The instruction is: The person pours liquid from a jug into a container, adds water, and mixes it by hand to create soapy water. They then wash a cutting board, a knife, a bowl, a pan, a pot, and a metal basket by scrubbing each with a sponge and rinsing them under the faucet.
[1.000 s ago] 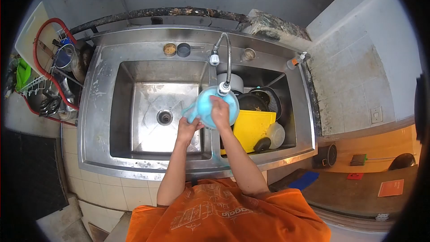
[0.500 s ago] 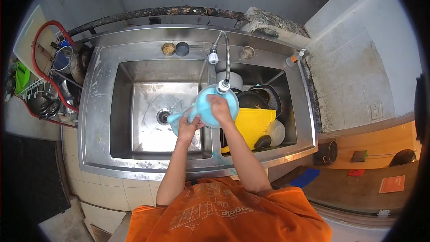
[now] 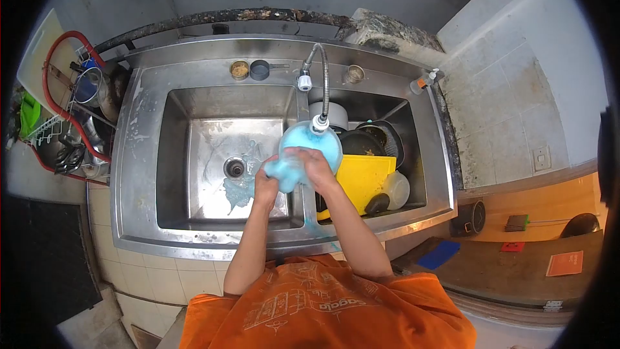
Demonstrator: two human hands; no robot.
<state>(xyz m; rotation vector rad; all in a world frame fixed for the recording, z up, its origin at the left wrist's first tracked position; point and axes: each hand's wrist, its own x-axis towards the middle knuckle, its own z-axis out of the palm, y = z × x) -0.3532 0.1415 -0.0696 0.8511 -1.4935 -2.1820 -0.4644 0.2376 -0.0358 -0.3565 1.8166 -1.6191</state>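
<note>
In the head view a round bowl of bright blue liquid sits under the faucet head, over the divider between the two basins. Just in front of it, a soft light-blue wad is squeezed between both hands; it looks like wet cloth, but motion blur hides its exact kind. My left hand closes round its left side. On the right side, my right hand presses against it, fingers curled and partly blurred. Bluish liquid is splashed on the left basin floor beside the drain.
The right basin holds a yellow board, dark pans, a pale pot and a translucent container. Small cups and a spray bottle stand on the sink ledge. A dish rack is at left.
My right hand has come down from the bowl to the blue wad. The wad is now bunched between both hands, and bluish liquid has spread over the left basin floor.
</note>
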